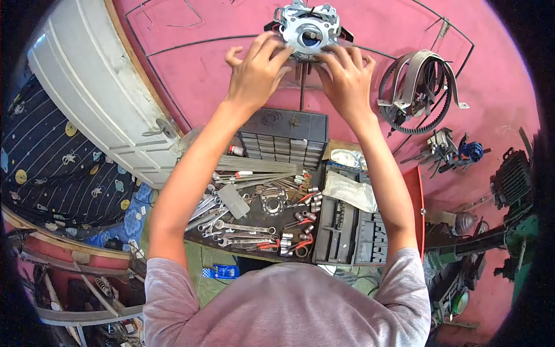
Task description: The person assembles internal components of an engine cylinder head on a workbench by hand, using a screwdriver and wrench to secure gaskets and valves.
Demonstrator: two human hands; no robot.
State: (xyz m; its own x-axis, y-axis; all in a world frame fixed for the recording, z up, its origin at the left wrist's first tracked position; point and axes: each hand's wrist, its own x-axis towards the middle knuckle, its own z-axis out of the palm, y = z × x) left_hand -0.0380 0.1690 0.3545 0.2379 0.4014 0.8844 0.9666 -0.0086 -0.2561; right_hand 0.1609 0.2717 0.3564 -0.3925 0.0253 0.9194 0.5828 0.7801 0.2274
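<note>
between the left fingers (263, 47) and the right fingers (345, 58), up against the pink wall (225, 20), sits a silver gasket plate (295, 36), raised well above the counter (257, 216) and the drawer cabinet (283, 140). both sets of fingers are part curled at its lower corners, one to each side; their tips blur there, so i cannot tell whether they pinch the metal or only brush it.

to handle it well, i would take light, even support from both sides, thumbs low and fingertips along the outer edge, clear of the round bore and the bolt holes. the pieces look layered, so pressing or drawing on one side alone could skew or catch a layer; matching the fingers in height and moving them together should keep it level. with the arms this far up, a slow, steady touch seems wiser than a firm squeeze.

its broad face looks out from the wall towards the person, and the bore's axis runs that same way, away from the wall. across the face, width and height look nearly alike, so no long axis reads clearly.
</note>
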